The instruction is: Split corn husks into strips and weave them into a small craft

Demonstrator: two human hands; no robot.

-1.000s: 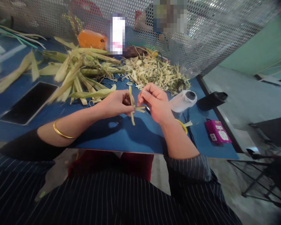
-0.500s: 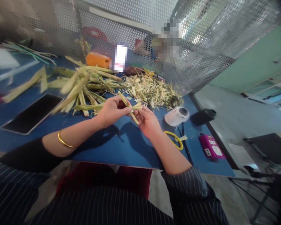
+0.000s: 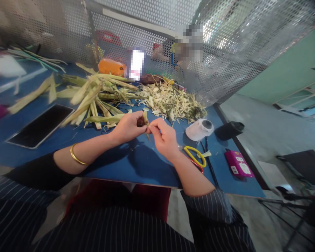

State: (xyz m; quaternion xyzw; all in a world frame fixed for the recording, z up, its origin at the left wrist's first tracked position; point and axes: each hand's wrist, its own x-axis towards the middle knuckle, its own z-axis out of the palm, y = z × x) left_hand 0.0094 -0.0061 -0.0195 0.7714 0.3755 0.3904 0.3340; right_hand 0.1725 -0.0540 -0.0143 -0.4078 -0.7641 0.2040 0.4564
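Note:
A narrow pale green strip of corn husk (image 3: 145,116) stands nearly upright between the thumb and fingers of my left hand (image 3: 129,126), which is closed on it. My right hand (image 3: 164,139) is closed in a pinch against the middle of the strip, its fingertips meeting the left thumb. Fine white thread (image 3: 180,132) runs from behind my right hand to a white thread spool (image 3: 199,130) lying on its side. The fingers hide most of the husk piece. Beside my right wrist lie scissors with yellow and red handles (image 3: 204,161).
Long corn husks (image 3: 88,94) lie back left, with a heap of husk scraps (image 3: 170,99) beside them. A dark phone (image 3: 40,126) rests on the blue table (image 3: 147,171). A black spool (image 3: 229,130) and magenta packet (image 3: 238,163) are at right. Perforated mesh (image 3: 147,21) stands behind.
The view has tilted up. My right hand first pinched apart from the strip, then touched its short ends, and now pinches at its middle. The strip leaned, then came upright again in my left hand.

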